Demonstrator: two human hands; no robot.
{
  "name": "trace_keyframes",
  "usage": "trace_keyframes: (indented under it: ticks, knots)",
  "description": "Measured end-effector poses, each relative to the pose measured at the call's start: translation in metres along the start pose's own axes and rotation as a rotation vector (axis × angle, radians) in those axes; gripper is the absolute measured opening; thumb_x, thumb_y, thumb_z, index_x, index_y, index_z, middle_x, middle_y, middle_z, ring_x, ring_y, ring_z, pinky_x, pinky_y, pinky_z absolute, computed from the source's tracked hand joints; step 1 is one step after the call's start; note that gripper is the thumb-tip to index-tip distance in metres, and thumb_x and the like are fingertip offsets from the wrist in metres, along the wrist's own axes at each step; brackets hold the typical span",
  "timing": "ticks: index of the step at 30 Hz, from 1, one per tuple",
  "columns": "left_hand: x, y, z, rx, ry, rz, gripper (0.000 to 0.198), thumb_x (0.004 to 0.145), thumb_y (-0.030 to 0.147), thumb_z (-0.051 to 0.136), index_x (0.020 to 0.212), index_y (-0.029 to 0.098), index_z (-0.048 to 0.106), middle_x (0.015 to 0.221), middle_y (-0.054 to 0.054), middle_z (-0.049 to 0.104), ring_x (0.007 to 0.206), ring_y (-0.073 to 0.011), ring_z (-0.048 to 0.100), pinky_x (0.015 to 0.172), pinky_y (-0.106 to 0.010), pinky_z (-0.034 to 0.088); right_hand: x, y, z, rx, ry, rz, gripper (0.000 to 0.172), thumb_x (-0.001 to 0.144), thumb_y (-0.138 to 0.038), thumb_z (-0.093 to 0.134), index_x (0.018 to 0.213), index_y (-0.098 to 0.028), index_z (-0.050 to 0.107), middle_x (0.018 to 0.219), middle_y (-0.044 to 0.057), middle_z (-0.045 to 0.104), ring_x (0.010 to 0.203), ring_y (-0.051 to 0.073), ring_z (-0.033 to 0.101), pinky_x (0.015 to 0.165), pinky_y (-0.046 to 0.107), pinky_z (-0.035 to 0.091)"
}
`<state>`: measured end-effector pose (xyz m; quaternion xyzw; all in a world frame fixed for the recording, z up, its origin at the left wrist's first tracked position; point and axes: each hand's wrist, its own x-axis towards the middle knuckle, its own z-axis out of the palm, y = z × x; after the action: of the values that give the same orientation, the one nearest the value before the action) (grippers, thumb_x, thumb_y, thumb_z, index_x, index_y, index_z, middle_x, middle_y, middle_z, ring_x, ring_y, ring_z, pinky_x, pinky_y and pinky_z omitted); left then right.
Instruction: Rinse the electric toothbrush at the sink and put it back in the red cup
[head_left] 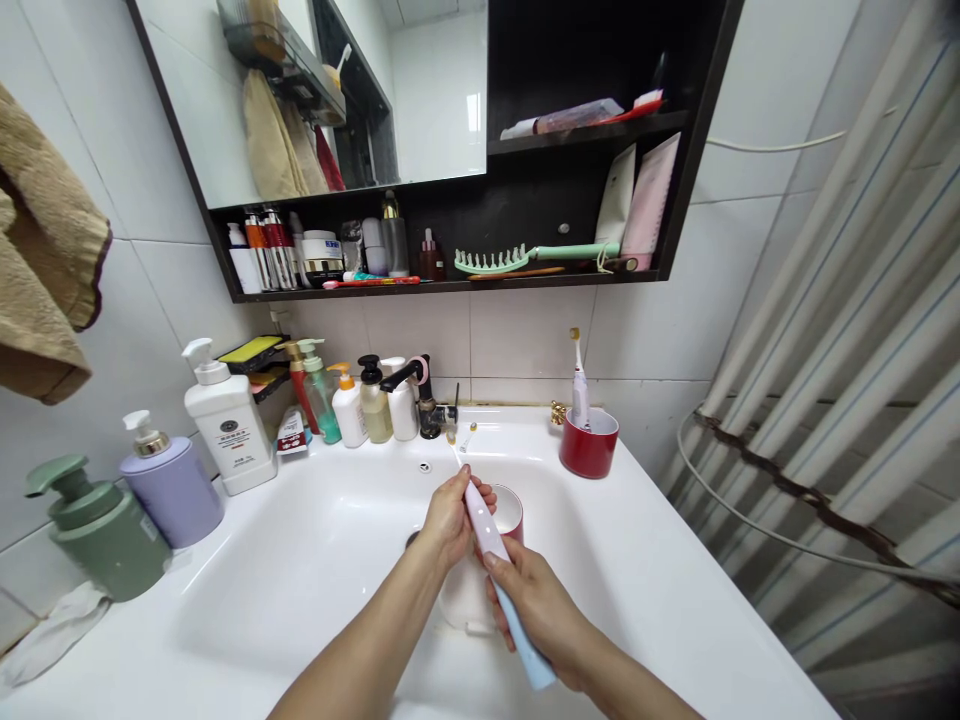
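Both of my hands are closed on an electric toothbrush (486,528) over the white sink (300,560). My right hand (541,608) wraps the light blue lower handle. My left hand (448,518) pinches the white upper part just below the neck. The brush head (452,440) points away from me toward the black faucet (420,395). Right under my hands sits a white cup with a red inside (510,508); whether either hand touches it I cannot tell.
A red cup (589,450) with a second electric toothbrush (579,385) stands at the sink's back right. Pump bottles (229,420) line the left rim and back wall. A dark shelf (450,285) with a green comb hangs above. Towel left, striped curtain (847,400) right.
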<state>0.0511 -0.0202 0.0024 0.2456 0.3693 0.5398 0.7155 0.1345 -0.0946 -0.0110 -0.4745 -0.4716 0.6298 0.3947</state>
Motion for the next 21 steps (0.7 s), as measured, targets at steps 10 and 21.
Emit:
trace_keyframes:
  ticks: [10,21]
  knots:
    - [0.0002,0.0012,-0.0012,0.031,-0.056,0.043,0.018,0.069,0.026,0.044,0.057,0.012,0.043,0.049,-0.002,0.051,0.044,-0.0085,0.05,0.05,-0.022,0.041,-0.0024,-0.0022,-0.0018,0.114,-0.076,0.023,0.022,0.069,-0.041,0.037,0.071,-0.019,0.037,0.054,-0.006,0.041,0.033,0.002,0.035,0.031,0.016,0.028]
    - [-0.009,0.0083,0.0041,0.019,-0.135,0.071,0.017,0.07,0.024,0.043,0.057,0.012,0.044,0.049,-0.001,0.051,0.046,-0.009,0.05,0.052,-0.023,0.041,-0.0008,-0.0001,-0.0031,0.174,-0.145,0.0,0.025,0.07,-0.045,0.035,0.076,-0.02,0.034,0.056,-0.006,0.042,0.034,0.002,0.036,0.031,0.015,0.029]
